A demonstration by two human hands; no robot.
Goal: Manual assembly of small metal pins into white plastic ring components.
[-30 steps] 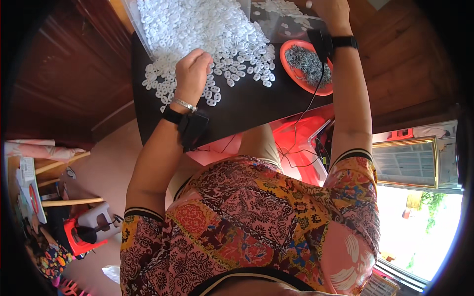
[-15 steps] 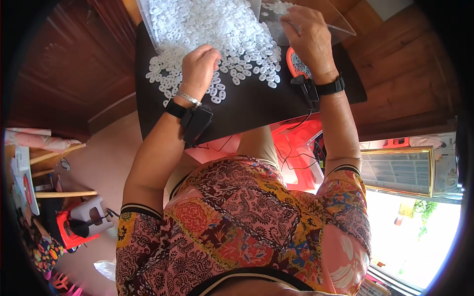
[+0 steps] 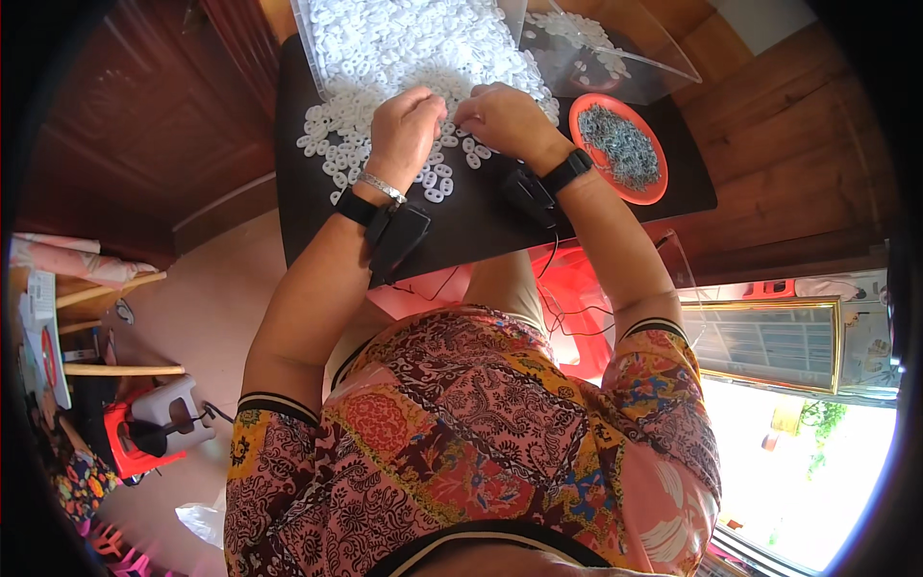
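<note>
A large heap of small white oval plastic pieces with two holes [image 3: 423, 48] spills from a clear bin [image 3: 306, 48] onto the dark table. My left hand [image 3: 406, 135] is closed at the front of the heap, thumb against the curled fingers. Just to its right, my right hand [image 3: 510, 120] is closed too, its fingertips turned toward the left hand with a small gap between them. Whatever either hand pinches is too small or hidden to make out. Loose white pieces lie under and around both hands.
An orange oval dish [image 3: 660, 183] of small grey metal parts sits right of my right forearm. Behind it stands a clear plastic box [image 3: 663, 72] with some white pieces. The dark tabletop [image 3: 471, 216] has a curved edge near me. A thin cable hangs from my right wrist.
My right hand has come from the clear box at the right back to beside my left hand, uncovering the orange dish. My left hand stays closed over the heap's front.
</note>
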